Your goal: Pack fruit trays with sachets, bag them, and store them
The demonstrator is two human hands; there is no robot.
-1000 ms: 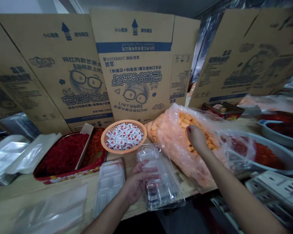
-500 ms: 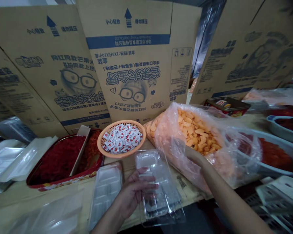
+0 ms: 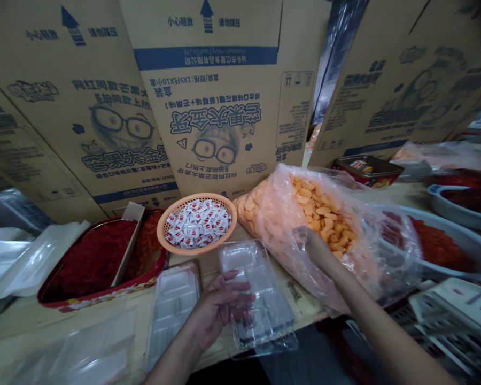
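One clear divided tray was held in the left hand, at the table edge; the right hand was inside the plastic bag by curved orange pieces, its grip hidden, so nobody could tell; a flat, still tray seemed best.

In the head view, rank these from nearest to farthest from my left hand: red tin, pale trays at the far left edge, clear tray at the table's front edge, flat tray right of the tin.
From your left hand:
1. Clear tray: right at it.
2. Flat tray: just left.
3. Red tin: farther left.
4. Pale trays: far left.
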